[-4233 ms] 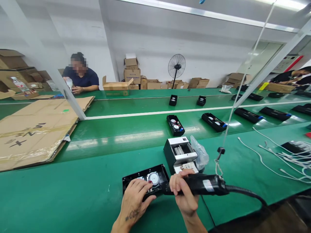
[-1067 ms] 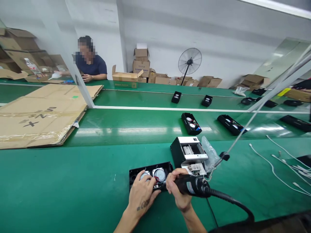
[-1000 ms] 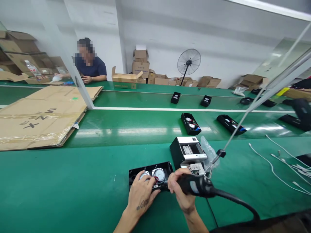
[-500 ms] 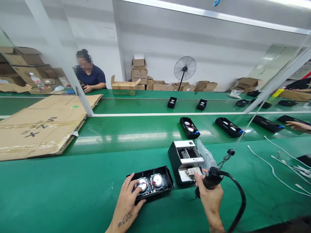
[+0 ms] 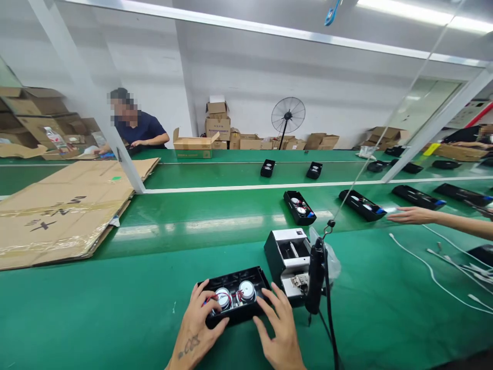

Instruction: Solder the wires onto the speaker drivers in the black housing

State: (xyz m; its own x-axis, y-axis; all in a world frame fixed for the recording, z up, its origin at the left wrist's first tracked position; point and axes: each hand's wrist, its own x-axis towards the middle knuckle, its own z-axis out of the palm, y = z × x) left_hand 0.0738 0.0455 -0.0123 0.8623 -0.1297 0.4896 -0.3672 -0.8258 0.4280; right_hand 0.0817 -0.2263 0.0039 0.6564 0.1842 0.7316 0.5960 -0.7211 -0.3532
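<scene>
A black open speaker housing (image 5: 257,283) with two round silver speakers lies on the green bench in front of me. My left hand (image 5: 195,330) grips its left end, fingers on top and thumb at the front edge. My right hand (image 5: 279,333) is spread open, its fingertips touching the housing's right end. A black electric screwdriver (image 5: 315,272) hangs upright on its cord just right of my right hand, held by nobody. Behind it stands a black-and-white screw feeder box (image 5: 285,252) with a clear plastic bag (image 5: 334,262) beside it.
More black housings (image 5: 299,207) (image 5: 361,204) ride the green conveyor (image 5: 215,216) beyond. A co-worker's hand (image 5: 410,216) reaches in from the right. White cables (image 5: 435,272) lie at right, flattened cardboard (image 5: 57,210) at left. A person (image 5: 135,131) sits across, near boxes and a fan (image 5: 288,116).
My right hand has let go of the screwdriver, which now hangs upright on its cord, and has moved left onto the housing. A co-worker's hand has reached further in from the right.
</scene>
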